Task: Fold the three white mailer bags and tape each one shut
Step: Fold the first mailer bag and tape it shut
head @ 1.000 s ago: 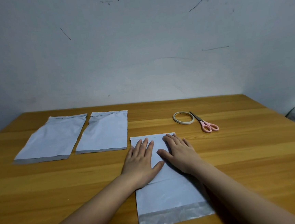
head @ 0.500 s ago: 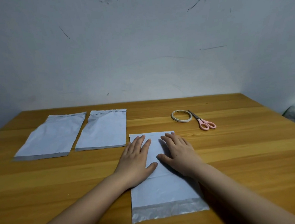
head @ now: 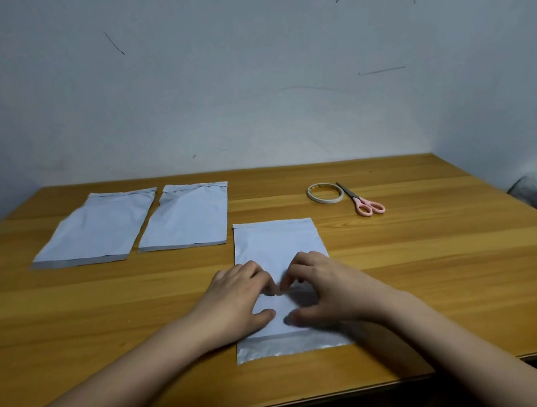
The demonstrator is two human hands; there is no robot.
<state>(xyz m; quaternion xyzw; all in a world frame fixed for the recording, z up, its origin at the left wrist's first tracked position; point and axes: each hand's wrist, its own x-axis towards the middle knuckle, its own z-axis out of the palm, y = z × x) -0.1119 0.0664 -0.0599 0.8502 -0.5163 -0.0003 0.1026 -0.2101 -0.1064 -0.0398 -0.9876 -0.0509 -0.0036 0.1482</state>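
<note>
Your left hand (head: 236,298) and right hand (head: 325,287) sit side by side on the near half of the mailer bag (head: 275,245), knuckles raised and fingers curled down onto the film, the fingertips of the two almost meeting at the bag's midline. Both thumbs lie flat, pointing toward each other just above the grey adhesive strip (head: 292,345). Whether your fingers pinch a ridge of plastic or only press on it, you cannot tell from here; the spot under them is shadowed and slightly blurred.

This looks like the start of the first fold. Keep the bag square to the table (head: 429,270) edge, draw the near end up evenly with both hands so the side edges line up, then run your fingers outward along the crease. The film is probably slippery, so hold one hand down while the other reaches away.

The second bag (head: 185,217) and third bag (head: 95,229) lie flat and unfolded at the far left, just beside each other. The tape roll (head: 324,193) and pink-handled scissors (head: 362,200) wait at the far right, touching or nearly so.

A dark shape at the right frame edge is cut off and unreadable.
</note>
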